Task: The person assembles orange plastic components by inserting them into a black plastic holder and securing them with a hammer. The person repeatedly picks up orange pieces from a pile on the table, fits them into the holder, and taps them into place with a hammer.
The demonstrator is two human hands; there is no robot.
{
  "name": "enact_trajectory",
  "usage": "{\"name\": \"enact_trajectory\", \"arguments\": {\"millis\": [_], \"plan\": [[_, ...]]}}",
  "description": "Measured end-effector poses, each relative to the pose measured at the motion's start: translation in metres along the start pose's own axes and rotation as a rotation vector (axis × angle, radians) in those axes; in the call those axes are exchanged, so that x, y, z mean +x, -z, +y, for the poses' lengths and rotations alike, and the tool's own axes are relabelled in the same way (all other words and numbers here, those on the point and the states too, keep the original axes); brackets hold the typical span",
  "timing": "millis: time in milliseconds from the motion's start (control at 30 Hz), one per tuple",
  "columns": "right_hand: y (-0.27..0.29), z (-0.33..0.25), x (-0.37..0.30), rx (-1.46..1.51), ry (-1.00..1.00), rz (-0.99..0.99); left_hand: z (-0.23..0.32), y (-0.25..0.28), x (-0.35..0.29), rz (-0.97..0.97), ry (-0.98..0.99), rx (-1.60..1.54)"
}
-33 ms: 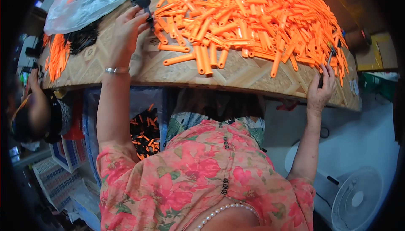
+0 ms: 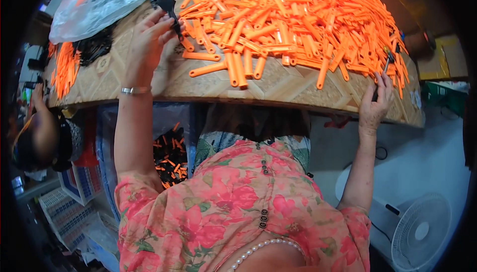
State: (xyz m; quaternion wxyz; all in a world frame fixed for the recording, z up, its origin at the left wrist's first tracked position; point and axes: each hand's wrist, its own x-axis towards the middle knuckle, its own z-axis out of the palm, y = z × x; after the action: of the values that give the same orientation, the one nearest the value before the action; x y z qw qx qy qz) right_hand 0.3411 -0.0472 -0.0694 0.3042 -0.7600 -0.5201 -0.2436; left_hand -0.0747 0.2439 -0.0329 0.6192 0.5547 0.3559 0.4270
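Observation:
In my left hand [image 2: 144, 48], raised over the table's left half, the fingers are closed on a black spoon-shaped piece [image 2: 166, 2]. Its rounded head points up and its narrow stem runs down past my fingertips. Just right of it spreads a big heap of orange plastic handles [image 2: 288, 28], several of them lying loose along its near edge. My right hand [image 2: 377, 98] rests at the heap's right end by the table edge, fingers curled. A thin tool-like thing with a dark end [image 2: 389, 58] shows just beyond its fingertips; how it is held is partly hidden.
A clear plastic bag [image 2: 99, 8] lies at the far left, beside black parts [image 2: 94, 46] and more orange handles [image 2: 64, 71]. Below the table, a lined bin [image 2: 171, 160] contains black and orange pieces. A white fan [image 2: 421, 231] stands lower right. Another person's arm [image 2: 42, 118] shows left.
The black piece in my left hand has turned slightly, showing more of its rounded head. The view has shifted a little; my right hand stays at the heap's right end.

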Motion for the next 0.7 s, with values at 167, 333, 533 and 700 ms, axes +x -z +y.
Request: {"name": "enact_trajectory", "arguments": {"millis": [167, 333, 533, 700], "plan": [[0.000, -0.064, -0.003, 0.140, 0.065, -0.022, -0.003, -0.066, -0.064, -0.268, 0.160, -0.353], [-0.004, -0.109, 0.011, 0.027, 0.077, -0.178, -0.017, -0.128, -0.101, -0.266, 0.319, -0.446], [-0.015, -0.114, 0.005, 0.083, -0.030, -0.313, -0.023, -0.156, -0.115, -0.224, 0.428, -0.607], [-0.009, -0.110, -0.006, 0.484, -0.299, -0.353, -0.027, -0.160, -0.117, -0.215, 0.424, -0.623]]}}
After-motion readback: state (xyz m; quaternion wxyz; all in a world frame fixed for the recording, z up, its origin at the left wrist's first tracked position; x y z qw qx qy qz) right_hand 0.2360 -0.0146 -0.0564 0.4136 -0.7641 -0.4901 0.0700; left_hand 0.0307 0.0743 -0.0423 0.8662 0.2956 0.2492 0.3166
